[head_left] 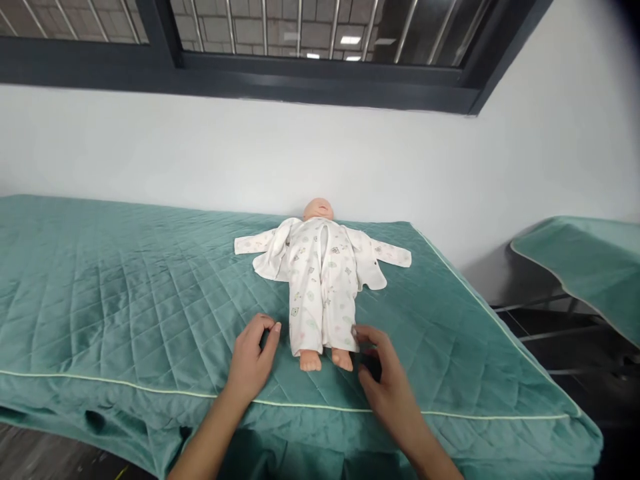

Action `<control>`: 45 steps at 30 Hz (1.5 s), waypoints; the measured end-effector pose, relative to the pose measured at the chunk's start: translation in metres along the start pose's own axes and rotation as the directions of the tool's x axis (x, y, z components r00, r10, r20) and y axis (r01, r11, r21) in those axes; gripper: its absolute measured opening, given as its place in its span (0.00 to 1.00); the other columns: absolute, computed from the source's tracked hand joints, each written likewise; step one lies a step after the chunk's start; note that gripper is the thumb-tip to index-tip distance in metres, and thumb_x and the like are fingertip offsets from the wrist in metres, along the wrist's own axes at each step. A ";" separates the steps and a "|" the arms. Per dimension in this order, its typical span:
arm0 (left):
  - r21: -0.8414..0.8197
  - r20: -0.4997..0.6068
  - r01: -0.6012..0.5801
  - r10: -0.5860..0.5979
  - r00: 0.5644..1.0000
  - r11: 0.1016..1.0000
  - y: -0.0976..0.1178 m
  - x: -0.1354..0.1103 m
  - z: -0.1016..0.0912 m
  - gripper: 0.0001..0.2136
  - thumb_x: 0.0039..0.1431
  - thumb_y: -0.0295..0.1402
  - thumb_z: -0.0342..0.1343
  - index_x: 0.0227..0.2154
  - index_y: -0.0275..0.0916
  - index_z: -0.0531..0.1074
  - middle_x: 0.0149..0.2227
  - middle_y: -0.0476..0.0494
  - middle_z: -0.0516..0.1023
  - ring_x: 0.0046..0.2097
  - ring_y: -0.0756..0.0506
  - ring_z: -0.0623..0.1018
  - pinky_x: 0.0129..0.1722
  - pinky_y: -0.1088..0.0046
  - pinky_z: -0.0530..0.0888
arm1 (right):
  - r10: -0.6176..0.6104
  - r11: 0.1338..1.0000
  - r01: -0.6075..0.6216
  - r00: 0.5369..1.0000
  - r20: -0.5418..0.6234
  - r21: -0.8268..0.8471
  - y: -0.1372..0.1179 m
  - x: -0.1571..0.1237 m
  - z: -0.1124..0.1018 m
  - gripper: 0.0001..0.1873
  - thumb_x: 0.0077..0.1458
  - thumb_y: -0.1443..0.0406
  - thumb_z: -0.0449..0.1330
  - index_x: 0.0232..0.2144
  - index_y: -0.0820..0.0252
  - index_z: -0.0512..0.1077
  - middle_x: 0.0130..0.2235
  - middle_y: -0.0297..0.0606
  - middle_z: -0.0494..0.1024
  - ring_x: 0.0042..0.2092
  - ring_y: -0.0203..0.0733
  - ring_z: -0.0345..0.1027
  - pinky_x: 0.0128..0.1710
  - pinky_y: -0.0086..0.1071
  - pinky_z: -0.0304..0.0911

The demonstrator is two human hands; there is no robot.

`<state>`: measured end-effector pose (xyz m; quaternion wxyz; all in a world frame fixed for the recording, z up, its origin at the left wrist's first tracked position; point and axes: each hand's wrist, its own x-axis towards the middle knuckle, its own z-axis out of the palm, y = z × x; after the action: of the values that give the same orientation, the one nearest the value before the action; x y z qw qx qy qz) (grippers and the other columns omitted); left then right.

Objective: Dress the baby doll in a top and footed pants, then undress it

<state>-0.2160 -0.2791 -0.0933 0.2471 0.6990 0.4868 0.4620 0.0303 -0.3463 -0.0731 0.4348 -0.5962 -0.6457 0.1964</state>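
Observation:
A baby doll [319, 209] lies on its back on the green quilted bedcover [150, 300], head toward the wall and bare feet toward me. White printed trousers [306, 300] cover its legs. A white top [370, 267] lies spread open under it, sleeves stretched out to both sides. My left hand [254, 355] rests on the cover left of the feet, apart from the doll, its fingers loosely curved and holding nothing. Beside the right trouser cuff is my right hand [383, 370], thumb and fingers apart. Its fingertips are at the cuff's edge; whether they touch the cloth I cannot tell.
Behind the bed stands a white wall [150, 147] below a dark window frame [320, 80] with metal bars. The bed's piped front edge [320, 405] runs under my wrists. At the right, past a gap, is another green-covered surface [590, 260] on a metal frame.

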 end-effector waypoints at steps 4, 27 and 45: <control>0.021 -0.025 0.024 -0.023 0.999 1.000 -0.001 0.001 -0.002 0.11 0.68 0.38 0.48 0.32 0.40 0.69 0.32 0.48 0.73 0.35 0.47 0.73 0.38 0.70 0.70 | -0.031 0.986 0.028 0.999 -0.016 -0.162 0.006 0.007 0.009 0.11 0.57 0.69 0.57 0.43 0.56 0.70 0.41 0.42 0.75 0.42 0.48 0.71 0.42 0.43 0.70; 0.041 -0.083 0.110 -0.106 0.991 0.993 -0.010 -0.001 -0.002 0.10 0.67 0.40 0.51 0.36 0.41 0.73 0.37 0.46 0.77 0.41 0.45 0.77 0.43 0.66 0.73 | -0.149 0.937 0.109 0.984 -0.099 -0.331 0.037 0.121 0.007 0.17 0.58 0.73 0.49 0.47 0.64 0.72 0.50 0.52 0.74 0.54 0.53 0.64 0.57 0.49 0.60; 0.400 0.499 -0.555 0.335 0.799 0.730 -0.037 0.143 0.027 0.10 0.59 0.26 0.52 0.40 0.35 0.78 0.48 0.33 0.78 0.61 0.34 0.70 0.63 0.49 0.66 | -0.149 0.850 0.151 0.988 0.045 -0.505 0.056 0.134 0.011 0.16 0.65 0.65 0.52 0.51 0.59 0.73 0.58 0.46 0.71 0.61 0.53 0.57 0.62 0.48 0.52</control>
<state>-0.1948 -0.1311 -0.0767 0.0173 0.9145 0.3479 0.2060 0.0668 -0.2059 -0.0783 0.2756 -0.6368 -0.7200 -0.0134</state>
